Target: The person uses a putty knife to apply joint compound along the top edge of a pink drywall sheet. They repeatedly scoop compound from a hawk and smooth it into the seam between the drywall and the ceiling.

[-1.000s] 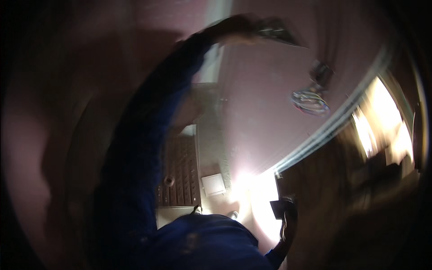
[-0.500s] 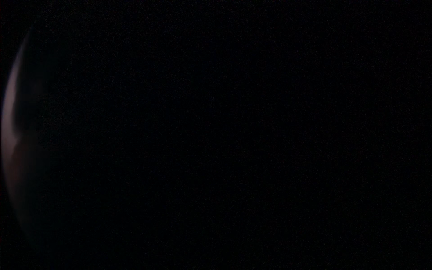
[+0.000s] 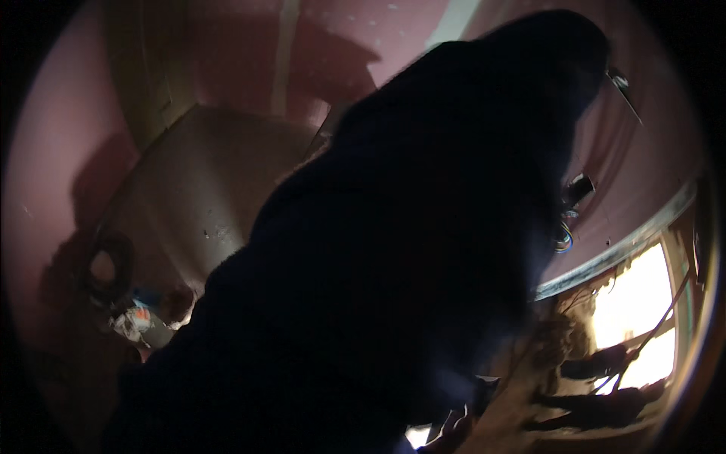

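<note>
A very dark blue, nearly black sleeve (image 3: 408,219) crosses the middle of the head view close up, from the lower left to a rounded, bent end at the upper right. It appears to be my own raised arm. Neither of my hands can be made out; the sleeve covers most of the scene. Just right of the sleeve, coloured wires (image 3: 564,238) hang out by the pinkish wall (image 3: 643,181). Above them a small dark box-like piece (image 3: 579,189) sticks out. At the bottom edge, small bright and dark shapes are too unclear to name.
At lower right, another person in dark clothes (image 3: 605,408) is near a bright window (image 3: 631,310), with a long pole (image 3: 669,310) beside them. Lower left lie a dark coil (image 3: 113,261) and a white-and-orange crumpled bag (image 3: 134,321). A brown floor (image 3: 189,166) meets the walls.
Half a second ago the view was almost wholly black, with a thin pale strip at the left. Now the dark cover has moved partly aside, and walls, floor and window show around the sleeve.
</note>
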The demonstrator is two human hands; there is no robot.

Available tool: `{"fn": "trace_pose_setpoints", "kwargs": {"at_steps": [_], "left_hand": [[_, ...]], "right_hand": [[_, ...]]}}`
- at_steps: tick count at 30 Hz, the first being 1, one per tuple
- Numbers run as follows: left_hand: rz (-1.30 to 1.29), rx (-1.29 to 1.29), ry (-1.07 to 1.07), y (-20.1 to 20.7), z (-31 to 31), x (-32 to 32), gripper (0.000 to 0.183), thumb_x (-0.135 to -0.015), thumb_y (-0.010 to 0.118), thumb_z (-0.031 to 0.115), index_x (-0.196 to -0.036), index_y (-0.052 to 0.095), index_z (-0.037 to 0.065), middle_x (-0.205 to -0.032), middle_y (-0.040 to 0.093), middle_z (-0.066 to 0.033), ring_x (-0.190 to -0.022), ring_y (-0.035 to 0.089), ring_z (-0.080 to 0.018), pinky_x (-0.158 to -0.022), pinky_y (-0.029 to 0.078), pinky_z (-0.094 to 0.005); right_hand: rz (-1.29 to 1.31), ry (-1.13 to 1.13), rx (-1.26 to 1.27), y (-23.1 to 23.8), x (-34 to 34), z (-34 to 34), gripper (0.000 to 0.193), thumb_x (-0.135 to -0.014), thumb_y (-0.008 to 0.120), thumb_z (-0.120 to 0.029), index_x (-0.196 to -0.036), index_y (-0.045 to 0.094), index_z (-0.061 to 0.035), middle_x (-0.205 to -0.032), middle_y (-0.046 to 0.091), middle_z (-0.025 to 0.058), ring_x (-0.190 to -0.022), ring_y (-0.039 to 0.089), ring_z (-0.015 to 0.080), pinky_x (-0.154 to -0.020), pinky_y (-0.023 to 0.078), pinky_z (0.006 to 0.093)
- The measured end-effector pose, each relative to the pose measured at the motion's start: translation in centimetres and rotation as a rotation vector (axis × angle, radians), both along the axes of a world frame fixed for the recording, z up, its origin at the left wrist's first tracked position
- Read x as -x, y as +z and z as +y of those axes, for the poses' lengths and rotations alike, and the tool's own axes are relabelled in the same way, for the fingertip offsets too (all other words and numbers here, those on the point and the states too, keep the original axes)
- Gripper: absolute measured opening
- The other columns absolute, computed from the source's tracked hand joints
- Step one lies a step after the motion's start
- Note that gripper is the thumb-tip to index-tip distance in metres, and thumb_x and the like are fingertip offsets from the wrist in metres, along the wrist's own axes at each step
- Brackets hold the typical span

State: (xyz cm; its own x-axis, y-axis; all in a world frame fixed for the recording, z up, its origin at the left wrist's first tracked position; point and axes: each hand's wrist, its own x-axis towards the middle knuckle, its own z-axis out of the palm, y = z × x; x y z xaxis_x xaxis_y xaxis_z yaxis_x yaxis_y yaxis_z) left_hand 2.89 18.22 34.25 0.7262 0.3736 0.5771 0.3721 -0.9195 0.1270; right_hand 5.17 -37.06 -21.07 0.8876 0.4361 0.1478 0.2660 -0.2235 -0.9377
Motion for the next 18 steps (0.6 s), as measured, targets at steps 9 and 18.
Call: {"fn": "trace_pose_setpoints", "kwargs": {"at_steps": [9,18], "left_hand": [[0.014,0.296,-0.383,1.5,-4.2,2.0,0.025,-0.096,0.071,0.031,-0.084,0.067,0.009,-0.066,0.052,0.0009,-0.053,0.046,-0.0084,-0.049,0.037,-0.0268],[-0.245,0.718,-0.721,8.9,0.2,-3.3,0.028,-0.099,0.067,0.023,-0.121,0.065,0.006,-0.100,0.064,-0.0093,-0.079,0.061,-0.0142,-0.066,0.054,-0.0262]], "right_hand": [[0.570,0.015,-0.978,-1.1,-2.0,-2.7,0.042,-0.099,0.062,-0.011,-0.138,0.055,0.0027,-0.137,0.062,0.0119,-0.128,0.057,0.0250,-0.111,0.045,0.0408],[0.420,0.014,-0.624,-2.0,-4.4,5.2,0.048,-0.094,0.062,-0.006,-0.141,0.054,0.0026,-0.133,0.062,0.0110,-0.123,0.057,0.0204,-0.109,0.042,0.0342]]}}
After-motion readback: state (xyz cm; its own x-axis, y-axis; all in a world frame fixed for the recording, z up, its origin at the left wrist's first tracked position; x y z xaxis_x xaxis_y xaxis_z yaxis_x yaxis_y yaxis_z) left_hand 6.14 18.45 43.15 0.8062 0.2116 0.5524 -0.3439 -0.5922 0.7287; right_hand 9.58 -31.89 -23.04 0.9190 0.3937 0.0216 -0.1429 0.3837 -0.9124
